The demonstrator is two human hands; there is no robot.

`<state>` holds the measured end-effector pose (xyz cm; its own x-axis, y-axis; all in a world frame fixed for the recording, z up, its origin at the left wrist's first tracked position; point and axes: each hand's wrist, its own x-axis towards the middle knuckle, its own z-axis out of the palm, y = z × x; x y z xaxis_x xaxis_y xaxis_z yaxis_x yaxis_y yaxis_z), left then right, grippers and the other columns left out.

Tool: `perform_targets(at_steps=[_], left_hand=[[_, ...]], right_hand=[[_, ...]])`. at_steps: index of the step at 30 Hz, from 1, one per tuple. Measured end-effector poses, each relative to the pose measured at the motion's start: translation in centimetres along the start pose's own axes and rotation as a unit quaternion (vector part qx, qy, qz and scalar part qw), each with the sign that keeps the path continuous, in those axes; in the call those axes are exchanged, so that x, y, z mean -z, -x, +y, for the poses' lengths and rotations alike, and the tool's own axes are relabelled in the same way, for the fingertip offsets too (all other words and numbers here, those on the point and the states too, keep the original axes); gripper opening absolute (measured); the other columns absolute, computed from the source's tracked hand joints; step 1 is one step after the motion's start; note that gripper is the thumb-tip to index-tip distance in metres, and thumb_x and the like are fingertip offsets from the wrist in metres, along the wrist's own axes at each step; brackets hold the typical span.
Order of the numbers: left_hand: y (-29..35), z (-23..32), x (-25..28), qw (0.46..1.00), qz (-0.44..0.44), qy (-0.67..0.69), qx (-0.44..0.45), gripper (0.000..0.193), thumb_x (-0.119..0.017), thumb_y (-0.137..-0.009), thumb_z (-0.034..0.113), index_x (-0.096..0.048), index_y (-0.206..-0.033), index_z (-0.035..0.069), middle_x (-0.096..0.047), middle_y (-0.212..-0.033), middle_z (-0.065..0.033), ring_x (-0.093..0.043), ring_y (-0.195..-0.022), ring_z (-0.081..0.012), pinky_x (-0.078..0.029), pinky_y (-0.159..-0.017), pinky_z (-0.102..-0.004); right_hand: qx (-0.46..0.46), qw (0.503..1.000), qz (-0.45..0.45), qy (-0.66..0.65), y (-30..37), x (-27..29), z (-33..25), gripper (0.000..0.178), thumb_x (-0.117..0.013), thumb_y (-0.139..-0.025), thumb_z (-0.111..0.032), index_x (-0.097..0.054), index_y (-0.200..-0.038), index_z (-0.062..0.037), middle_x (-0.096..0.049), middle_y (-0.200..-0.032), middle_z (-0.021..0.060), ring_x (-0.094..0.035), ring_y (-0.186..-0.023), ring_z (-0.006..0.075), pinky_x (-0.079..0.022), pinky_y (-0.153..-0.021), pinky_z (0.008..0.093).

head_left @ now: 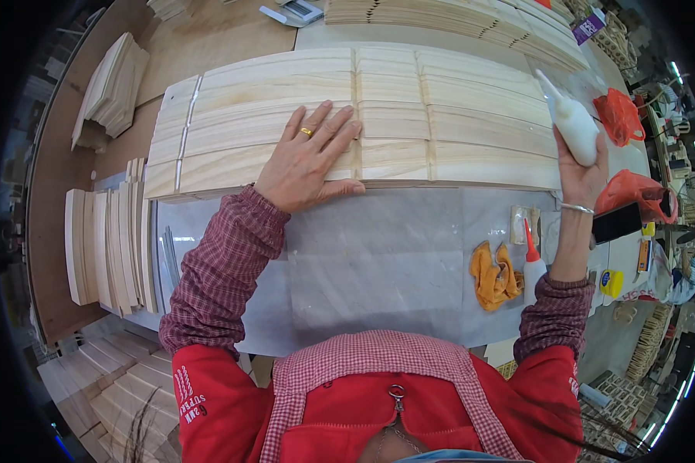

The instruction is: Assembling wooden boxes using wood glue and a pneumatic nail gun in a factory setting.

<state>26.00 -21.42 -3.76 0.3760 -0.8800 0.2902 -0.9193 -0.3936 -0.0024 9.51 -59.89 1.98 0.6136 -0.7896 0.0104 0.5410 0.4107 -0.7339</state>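
Note:
Pale wooden boards (pixel 270 123) lie side by side in a wide block across the table, with grooves running across them. White, shiny lines show in the groove (pixel 187 127) near the block's left end; the grooves nearer the middle look bare. My left hand (pixel 309 162) rests flat on the boards left of the middle groove, fingers spread, a gold ring on one finger. At the block's right end my right hand (pixel 582 174) is wrapped around a white squeeze bottle (pixel 575 127). The bottle's thin nozzle points up and away to the left, over the boards' far right corner.
Wooden pieces stand stacked at the left (pixel 104 247). Nearer me on the right lie an orange cloth (pixel 493 278), a bottle with a red nozzle (pixel 533 262) and a black phone (pixel 616 224). Red plastic bags (pixel 619 116) sit beyond my right hand. More boards (pixel 455 23) lie at the back.

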Motion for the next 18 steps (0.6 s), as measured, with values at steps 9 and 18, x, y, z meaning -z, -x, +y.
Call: perform_targets(at_steps=[9, 18], left_hand=[[0.1, 0.0, -0.1, 1.0, 0.004, 0.0, 0.001, 0.081, -0.042, -0.082, 0.069, -0.04, -0.136, 0.01, -0.034, -0.146, -0.0095, -0.024, -0.138, -0.0297, -0.014, -0.114, -0.0444], [4.1, 0.9, -0.3, 0.991, 0.132, 0.008, 0.018, 0.047, -0.065, -0.08, 0.029, -0.055, -0.118, 0.004, -0.053, -0.126, -0.0092, -0.05, -0.114, -0.0246, -0.04, -0.097, -0.0361]], right_hand=[[-0.094, 0.994, -0.044, 0.017, 2.4, -5.3, 6.3, 0.046, -0.064, -0.083, -0.017, -0.044, -0.116, 0.0074, -0.052, -0.118, 0.0245, -0.055, -0.106, 0.0394, -0.05, -0.091, 0.0536], [-0.037, 0.999, 0.019, -0.006, 2.4, -0.5, 3.6, 0.048, -0.064, -0.083, -0.019, -0.042, -0.118, 0.0044, -0.052, -0.118, 0.0233, -0.054, -0.106, 0.0397, -0.048, -0.092, 0.0543]])
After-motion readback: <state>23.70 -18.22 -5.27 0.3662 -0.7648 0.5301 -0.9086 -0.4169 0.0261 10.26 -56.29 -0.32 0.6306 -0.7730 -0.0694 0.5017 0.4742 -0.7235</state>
